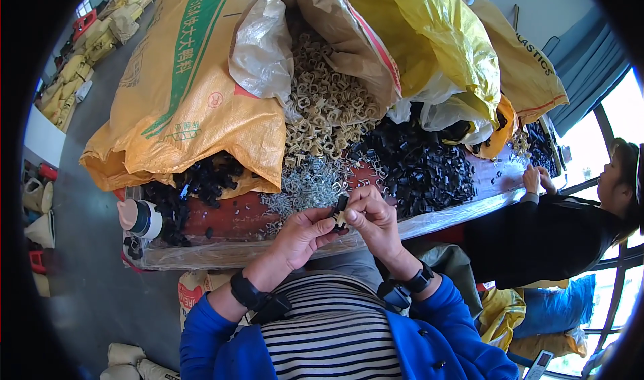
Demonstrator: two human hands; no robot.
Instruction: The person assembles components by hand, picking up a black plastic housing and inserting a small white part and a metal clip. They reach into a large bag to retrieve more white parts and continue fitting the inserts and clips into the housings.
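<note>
Plastic part (340, 209), black with a cream bit, is held up over the middle of the table's (221, 220) near edge. Left hand (303, 235) and right hand (373, 220) both grasp it, thumbs against fingers. Likely light, stiff, smooth, slightly slippery, not very fragile; best pinched by the black sides. Fingers hide much of it.

Around, big to small: co-worker (537, 236) at the right end, well apart. Orange sack (151, 85), yellow sack (436, 28) and brown sack (352, 28) between them crowd the far edge, blocking reach. Black pieces (429, 175) right of middle, cream rings (329, 105) spilling, cup (141, 219) at near left corner, metal clips (308, 185) ahead of hands.
</note>
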